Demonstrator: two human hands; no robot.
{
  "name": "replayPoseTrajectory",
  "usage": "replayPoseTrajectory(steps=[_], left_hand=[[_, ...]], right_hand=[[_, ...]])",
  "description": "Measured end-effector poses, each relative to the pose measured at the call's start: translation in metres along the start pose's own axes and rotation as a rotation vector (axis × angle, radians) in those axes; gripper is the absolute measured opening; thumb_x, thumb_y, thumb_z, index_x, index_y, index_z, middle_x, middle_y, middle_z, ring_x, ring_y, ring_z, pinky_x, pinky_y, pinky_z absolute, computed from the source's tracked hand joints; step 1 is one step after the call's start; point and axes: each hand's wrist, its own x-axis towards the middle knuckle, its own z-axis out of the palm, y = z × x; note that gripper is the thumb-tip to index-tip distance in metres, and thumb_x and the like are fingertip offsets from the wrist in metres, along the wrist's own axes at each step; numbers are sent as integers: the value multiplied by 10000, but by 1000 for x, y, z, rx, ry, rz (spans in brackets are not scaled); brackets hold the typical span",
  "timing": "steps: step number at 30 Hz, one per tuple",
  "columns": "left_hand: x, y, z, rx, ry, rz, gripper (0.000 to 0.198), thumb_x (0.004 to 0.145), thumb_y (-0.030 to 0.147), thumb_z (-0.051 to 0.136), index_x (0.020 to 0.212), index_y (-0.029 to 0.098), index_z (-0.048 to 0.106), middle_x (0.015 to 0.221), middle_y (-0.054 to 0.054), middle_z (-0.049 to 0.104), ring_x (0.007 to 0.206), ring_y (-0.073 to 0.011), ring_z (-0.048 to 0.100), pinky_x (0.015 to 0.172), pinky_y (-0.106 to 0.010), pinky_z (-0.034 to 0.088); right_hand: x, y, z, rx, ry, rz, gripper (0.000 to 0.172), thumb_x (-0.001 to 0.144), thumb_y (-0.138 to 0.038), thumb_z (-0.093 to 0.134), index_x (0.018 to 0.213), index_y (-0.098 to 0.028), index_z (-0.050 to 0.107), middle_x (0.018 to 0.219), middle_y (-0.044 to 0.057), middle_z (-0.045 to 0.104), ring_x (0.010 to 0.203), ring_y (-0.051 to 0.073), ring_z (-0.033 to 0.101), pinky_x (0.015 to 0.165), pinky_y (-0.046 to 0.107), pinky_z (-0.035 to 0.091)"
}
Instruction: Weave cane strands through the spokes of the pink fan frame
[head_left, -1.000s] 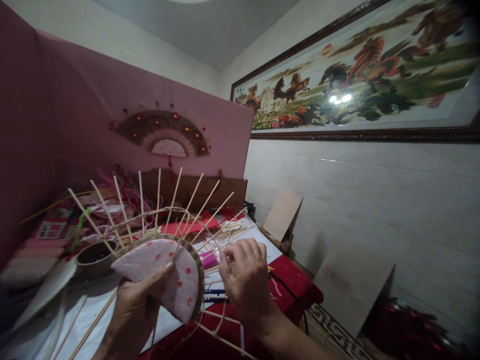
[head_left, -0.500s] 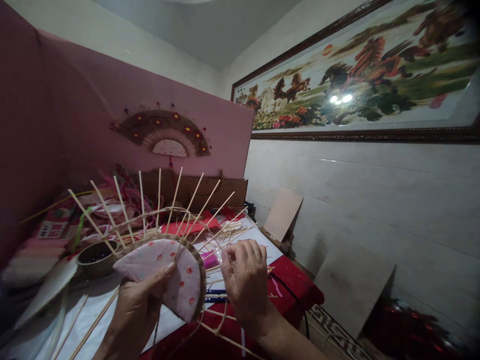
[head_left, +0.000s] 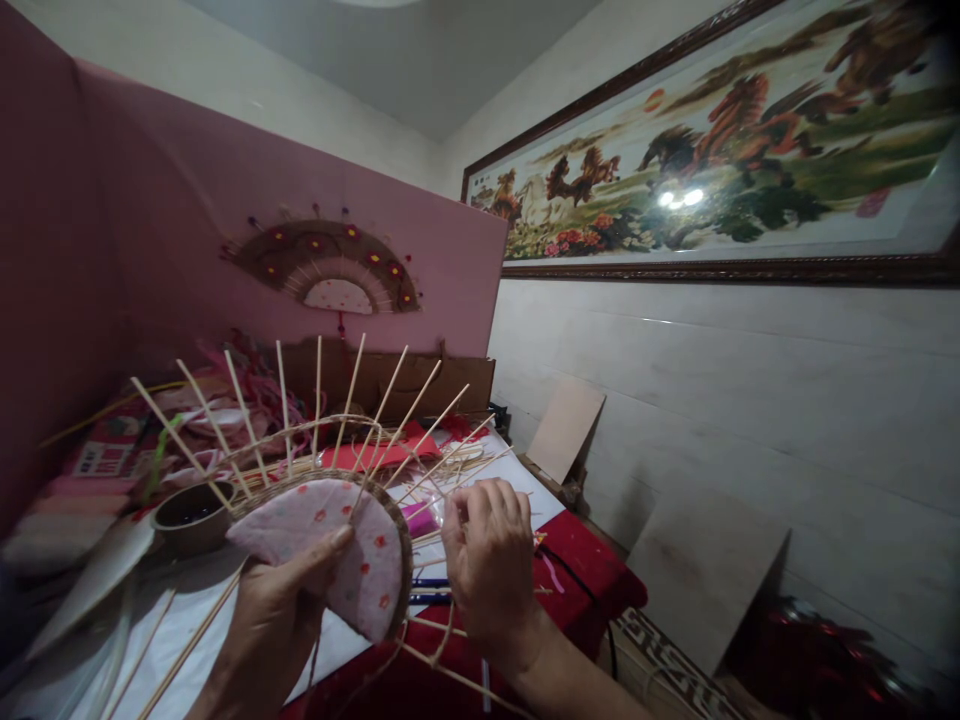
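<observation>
My left hand [head_left: 274, 610] grips a half-made fan [head_left: 330, 530]: a pink half-disc of dotted cloth with several thin wooden spokes [head_left: 319, 400] fanning upward and a cane strand woven along its rim. The thumb presses on the cloth face. My right hand [head_left: 487, 565] is at the fan's right edge, fingers curled and pinched on the thin cane strand [head_left: 442, 635] among the lower spokes. Loose cane ends trail down below both hands.
A table with white sheet [head_left: 187, 620] and red cloth [head_left: 592, 580] holds a tape roll [head_left: 187, 515], pens [head_left: 431, 590], pink and red material [head_left: 225, 400]. A finished brown fan [head_left: 326, 265] hangs on the pink board. Cardboard panels [head_left: 566, 430] lean on the right wall under a framed horse picture [head_left: 720, 150].
The right hand has shifted slightly left and closer to the fan's edge, working the strand. The left hand and fan have stayed nearly still.
</observation>
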Motion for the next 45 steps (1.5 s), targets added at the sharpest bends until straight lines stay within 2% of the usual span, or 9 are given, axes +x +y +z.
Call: replayPoseTrajectory(steps=[5, 10, 17, 24, 29, 45], left_hand=[[-3, 1, 1, -8, 3, -7, 259, 549, 31, 770, 741, 189, 696, 720, -17, 724, 607, -150, 663, 552, -214, 569], [-3, 2, 3, -20, 13, -15, 254, 546, 12, 759, 712, 190, 687, 681, -6, 709, 611, -151, 663, 564, -218, 570], [-4, 2, 1, -7, 8, -7, 301, 516, 53, 794, 783, 140, 685, 705, -14, 717, 595, -139, 659, 551, -202, 563], [-5, 2, 3, -12, -5, 15, 366, 492, 18, 792, 803, 178, 683, 702, 7, 715, 612, -142, 664, 566, -204, 568], [-4, 0, 2, -1, 1, 5, 335, 513, 46, 796, 803, 175, 688, 712, -6, 715, 628, -151, 664, 567, -206, 567], [-7, 1, 5, -1, 34, 14, 319, 539, 36, 760, 810, 178, 670, 681, 18, 698, 584, -128, 643, 544, -195, 551]], right_hand=[[2, -1, -1, -22, -19, 25, 218, 899, -191, 411, 708, -192, 515, 717, 41, 553, 721, 202, 455, 700, 337, 303], [4, -1, -2, -8, -33, 34, 190, 882, -187, 446, 707, -189, 520, 709, 37, 559, 731, 207, 461, 710, 343, 293], [3, -2, -4, 24, -46, 52, 175, 871, -187, 477, 704, -188, 532, 735, 38, 580, 745, 210, 473, 719, 343, 296], [3, -2, -5, 67, -56, 74, 161, 859, -200, 515, 702, -192, 550, 734, 28, 591, 759, 211, 488, 728, 345, 293], [2, -3, -5, 99, -82, 132, 149, 851, -183, 523, 708, -190, 567, 741, 29, 592, 778, 211, 498, 741, 347, 296], [-1, -7, -2, 140, 30, 178, 118, 828, -178, 542, 713, -200, 553, 741, 28, 586, 769, 214, 492, 730, 345, 307]])
